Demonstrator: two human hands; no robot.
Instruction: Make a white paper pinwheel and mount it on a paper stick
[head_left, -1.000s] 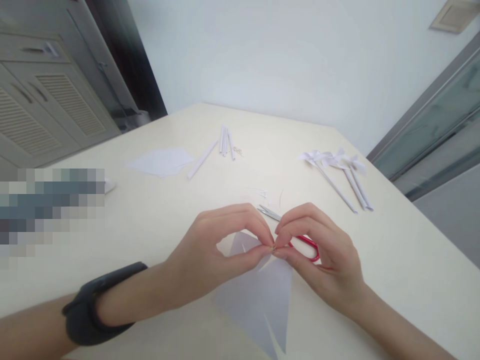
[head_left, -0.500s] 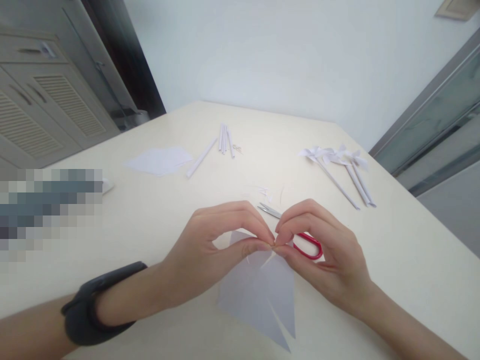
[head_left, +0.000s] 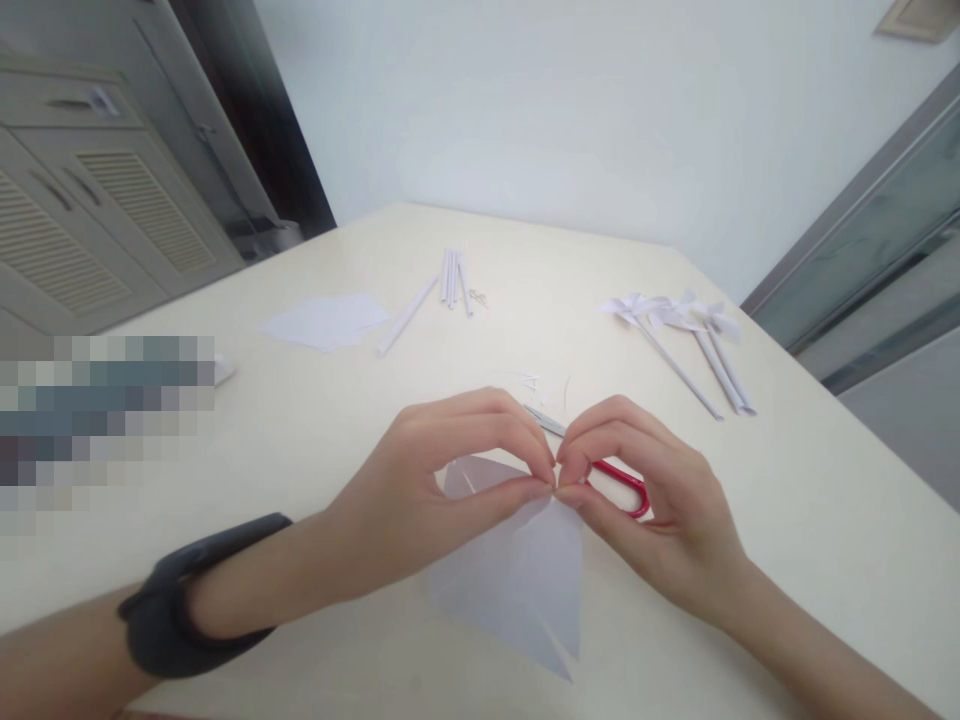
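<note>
Left hand (head_left: 442,500) and right hand (head_left: 652,510) pinching the cut paper sheet (head_left: 517,585) together at its far tip, grip clenched; long axis near-to-far, low over the near table (head_left: 300,440), scissors (head_left: 600,470) behind.

White cut paper sheet (head_left: 517,585) lies flat on table.

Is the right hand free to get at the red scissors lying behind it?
Probably not yet: the right hand pinches the paper together with the left hand; the red scissors lie just behind its fingers.
</note>
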